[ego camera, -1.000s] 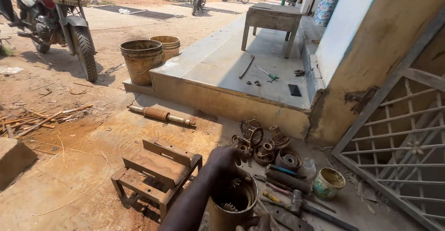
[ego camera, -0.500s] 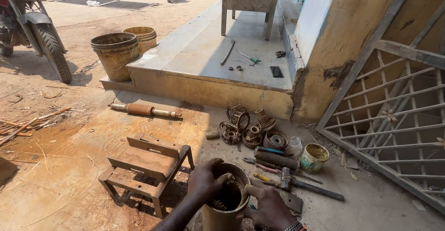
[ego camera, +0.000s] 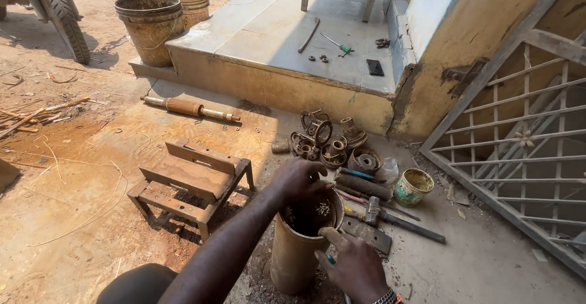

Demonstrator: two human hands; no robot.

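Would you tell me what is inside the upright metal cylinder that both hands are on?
The cylinder is open at the top; a dark hollow with some pale wiry bits shows. The left hand covers the far rim, the right hand rests on the near rim, and the depths are in shadow.

A rusty, yellowish-brown metal cylinder (ego camera: 299, 249) stands upright on the dirt ground, its open top facing up. Its wall is plain, stained and dusty, with loose grit gathered around its base. Inside the dark mouth sits tangled, grimy material with pale flecks, though what it is cannot be told. It stands just beside a small rusty metal stool, near a scatter of tools and rusted round parts
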